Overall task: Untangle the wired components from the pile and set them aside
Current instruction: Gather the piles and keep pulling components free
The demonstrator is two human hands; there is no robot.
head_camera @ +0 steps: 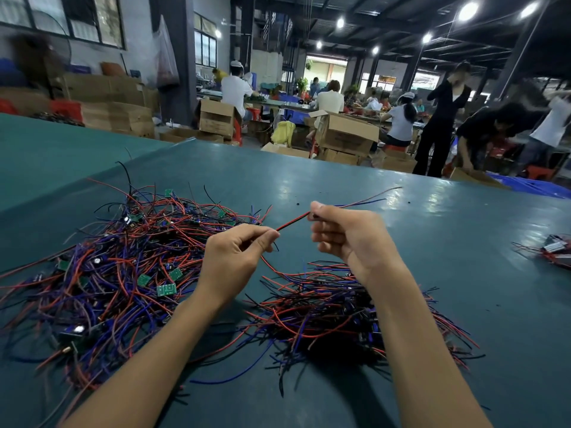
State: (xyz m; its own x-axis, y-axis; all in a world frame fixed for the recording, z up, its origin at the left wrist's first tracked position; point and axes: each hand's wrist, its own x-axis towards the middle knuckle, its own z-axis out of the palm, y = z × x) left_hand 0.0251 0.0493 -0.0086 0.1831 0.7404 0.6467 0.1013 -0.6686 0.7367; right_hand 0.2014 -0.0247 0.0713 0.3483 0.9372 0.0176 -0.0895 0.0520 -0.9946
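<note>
Thin red-and-black paired wire [293, 221], judged light, limp and snag-prone, spans centre frame between the left hand [238, 257], pinching it with thumb and forefinger, and the right hand [346, 239], fingers curled round it, the tangled red-blue-black wire pile [108, 267] at nine o'clock; probably best gripped on the insulation.

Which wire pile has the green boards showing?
The big pile left of the left hand; the pile under the right forearm and the small far-right bundle show none.
</note>
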